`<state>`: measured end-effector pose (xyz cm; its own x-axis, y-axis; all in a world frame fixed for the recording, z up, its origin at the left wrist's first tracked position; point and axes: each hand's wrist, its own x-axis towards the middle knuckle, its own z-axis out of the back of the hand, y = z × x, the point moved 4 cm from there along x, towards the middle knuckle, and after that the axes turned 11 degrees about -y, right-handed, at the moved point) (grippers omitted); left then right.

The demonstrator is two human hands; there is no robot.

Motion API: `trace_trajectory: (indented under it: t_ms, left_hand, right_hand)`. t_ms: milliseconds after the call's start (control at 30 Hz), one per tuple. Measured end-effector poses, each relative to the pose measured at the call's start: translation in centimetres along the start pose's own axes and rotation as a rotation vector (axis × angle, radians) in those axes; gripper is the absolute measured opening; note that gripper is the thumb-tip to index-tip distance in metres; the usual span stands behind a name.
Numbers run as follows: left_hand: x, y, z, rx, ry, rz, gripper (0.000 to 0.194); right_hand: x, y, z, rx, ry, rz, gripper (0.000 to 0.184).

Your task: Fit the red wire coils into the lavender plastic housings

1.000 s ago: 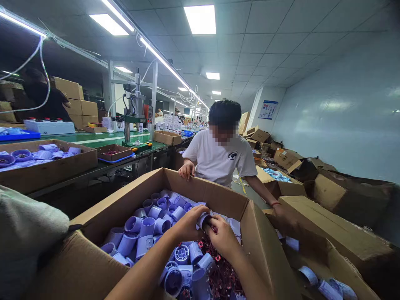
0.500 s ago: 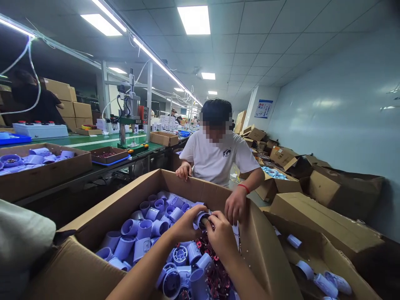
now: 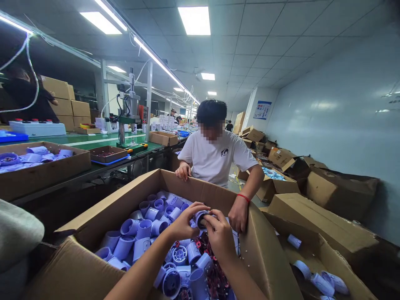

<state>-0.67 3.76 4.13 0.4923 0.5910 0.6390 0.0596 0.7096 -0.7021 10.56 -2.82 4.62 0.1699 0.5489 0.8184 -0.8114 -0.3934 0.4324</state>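
My left hand point(image 3: 184, 224) grips a white plastic cylindrical housing point(image 3: 199, 216) between thumb and fingers, its open end turned towards me. Fingers of my right hand point(image 3: 221, 238) reach into the dark mouth of that housing; what they pinch inside, if anything, is hidden. Both hands are above a large cardboard box point(image 3: 114, 204). Beneath them lies a heap of similar white housings point(image 3: 144, 229), which look violet in this light. Small red parts with dark red wires point(image 3: 215, 273) are tangled at the heap's right side.
A co-worker in a white shirt point(image 3: 208, 160) stands across the box, hands at its far rim and right inner side. At right, another carton point(image 3: 331, 258) holds several housings. A bench point(image 3: 103, 139) with a press machine point(image 3: 129, 112) runs along the left.
The co-worker's hand near mine has shifted right, towards the box wall, and its fingers have curled. My hands keep nearly the same place, with the right fingers slightly moved at the housing's mouth.
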Motion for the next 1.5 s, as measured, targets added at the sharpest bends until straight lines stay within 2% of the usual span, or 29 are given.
trace_trajectory:
  t_ms: [67,233,367,533,700,833,1100,1233,1367,1500]
  left_hand:
    - [-0.1,-0.2,-0.4,0.076,-0.004,-0.016,0.066]
    - [0.0,-0.7,-1.2,0.276,0.015,-0.056,0.043]
    - [0.0,-1.2,-1.3,0.385,0.026,-0.085,0.038]
    - [0.0,-1.4,-1.5,0.346,-0.011,-0.097,0.034]
    - [-0.1,-1.0,-1.9,0.276,-0.096,-0.081,0.037]
    - [-0.1,-0.9,-2.1,0.296,-0.185,-0.064,0.033]
    - [-0.6,-0.2,-2.2,0.327,-0.337,-0.037,0.031]
    - [-0.6,-0.2,-2.3,0.34,-0.304,-0.06,0.032]
    - [-0.5,-0.3,-2.3,0.354,-0.182,-0.057,0.034]
    - [-0.6,-0.5,-2.2,0.35,-0.069,-0.06,0.039]
  right_hand:
    - [-0.1,-0.3,-0.1,0.016,0.009,-0.01,0.028]
    - [-0.5,-0.5,-0.7,-0.009,0.033,0.008,0.028]
    - [-0.6,-0.4,-0.8,-0.029,-0.025,-0.038,0.025]
    - [-0.5,-0.8,-0.5,0.001,-0.176,-0.261,0.018]
    - [-1.0,-1.9,-1.5,0.121,-0.13,-0.51,0.013]
    - [-1.6,-2.3,-2.6,0.219,-0.119,-0.614,0.013]
    - [-2.2,-2.3,-4.9,0.43,-0.07,-0.787,0.031]
    - [-2.0,-2.3,-4.7,0.46,-0.09,-0.819,0.033]
    - [-2.0,-2.5,-4.1,0.445,-0.06,-0.878,0.03]
    - [-2.2,-2.8,-3.7,0.397,-0.052,-0.863,0.028]
